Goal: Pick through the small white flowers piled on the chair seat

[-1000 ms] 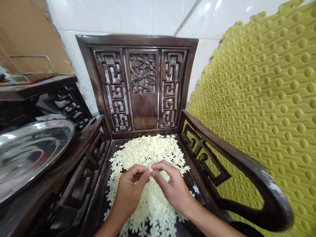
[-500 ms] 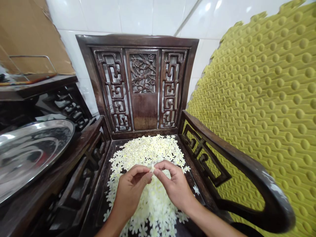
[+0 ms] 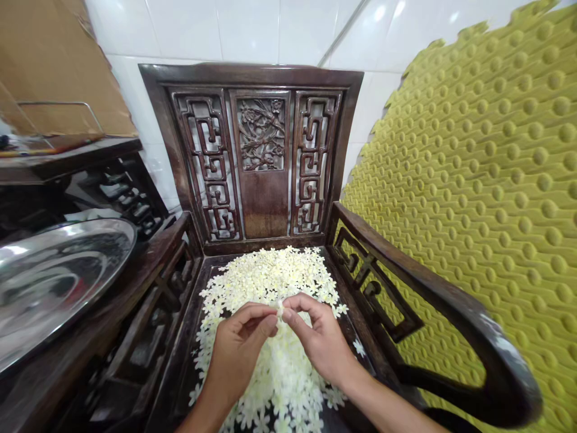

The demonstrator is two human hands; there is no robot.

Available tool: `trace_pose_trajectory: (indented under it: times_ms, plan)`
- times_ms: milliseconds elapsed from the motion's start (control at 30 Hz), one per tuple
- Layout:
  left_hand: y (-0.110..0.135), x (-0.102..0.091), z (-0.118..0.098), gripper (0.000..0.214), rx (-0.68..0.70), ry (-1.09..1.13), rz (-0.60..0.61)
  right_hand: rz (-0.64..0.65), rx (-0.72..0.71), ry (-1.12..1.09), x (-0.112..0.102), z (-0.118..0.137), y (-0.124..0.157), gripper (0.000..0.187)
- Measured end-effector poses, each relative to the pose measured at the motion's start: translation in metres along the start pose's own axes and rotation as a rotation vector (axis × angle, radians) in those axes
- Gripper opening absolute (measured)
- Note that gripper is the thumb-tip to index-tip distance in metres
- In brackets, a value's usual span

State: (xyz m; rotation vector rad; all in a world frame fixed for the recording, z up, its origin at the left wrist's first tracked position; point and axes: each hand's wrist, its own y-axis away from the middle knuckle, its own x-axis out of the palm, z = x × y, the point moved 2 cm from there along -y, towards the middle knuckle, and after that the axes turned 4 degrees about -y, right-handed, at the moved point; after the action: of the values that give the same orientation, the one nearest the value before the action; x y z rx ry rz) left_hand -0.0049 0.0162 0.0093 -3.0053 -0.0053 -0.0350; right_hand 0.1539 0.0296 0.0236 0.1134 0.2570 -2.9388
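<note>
My left hand [image 3: 237, 352] and my right hand [image 3: 318, 343] meet above the seat, their fingertips pinching a small cream-white flower [image 3: 280, 310] between them. Beneath both hands lies a wide heap of small cream-white blossoms with yellowish centres [image 3: 265, 282]. It covers most of the seat of a dark carved wooden chair [image 3: 261, 150]. My palms hide part of the heap, and a few loose blossoms lie at its edges on the dark seat.
A shiny steel tray [image 3: 58, 282] rests beyond the chair's left arm, above a dark carved wooden piece. A yellow-green dimpled foam mat [image 3: 487, 198] leans at the right. White wall tiles [image 3: 252, 30] stand behind, with brown cardboard [image 3: 54, 72] at upper left.
My hands have barely moved. The fingertips have shifted slightly to the right, and the small flower now shows more clearly between them.
</note>
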Motion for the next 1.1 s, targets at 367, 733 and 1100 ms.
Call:
trace_pose_trajectory:
  times_ms: [367,733,1100]
  plan:
    - [-0.0008,-0.0015,-0.0019,0.019,-0.067,-0.047,0.044,-0.011,-0.021,0.031,0.0008,0.0026,0.0019,0.014]
    - [-0.0004,-0.0019,-0.0022,0.020,-0.154,-0.015,0.055,-0.012,-0.038,0.027,-0.0007,0.0042,0.0013,0.013]
    - [-0.0006,0.0006,-0.0065,0.018,-0.159,-0.040,-0.004,0.005,-0.024,0.058,0.0001,0.0067,0.0019,0.014]
